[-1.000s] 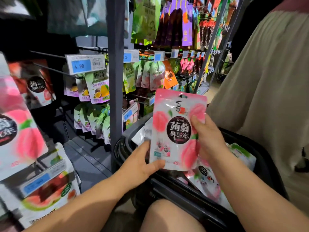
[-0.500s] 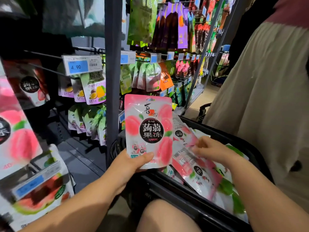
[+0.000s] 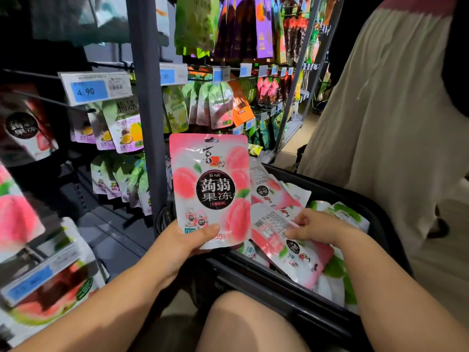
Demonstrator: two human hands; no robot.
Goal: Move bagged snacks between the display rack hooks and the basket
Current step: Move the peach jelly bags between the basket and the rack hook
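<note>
My left hand [image 3: 186, 241] grips the bottom edge of a pink peach jelly bag [image 3: 212, 189] and holds it upright above the near left corner of the black basket [image 3: 284, 288]. My right hand [image 3: 313, 226] is down in the basket, pinching the edge of another pink bag [image 3: 271, 226] that lies on the pile. Several more pink and green bags [image 3: 337, 270] fill the basket. The display rack hooks [image 3: 53, 102] stick out at the left, with more peach bags [image 3: 17, 214] hanging at the far left edge.
A grey rack upright [image 3: 146, 110] stands just behind the held bag. Price tags [image 3: 95, 88] front the hooks, with green, purple and orange snack bags hanging behind. A person in a cream skirt [image 3: 380, 123] stands close at the right. My knee [image 3: 243, 323] is below the basket.
My right hand let go of the held bag and dropped into the basket, where it now pinches another bag. My left hand carried the peach bag a little left.
</note>
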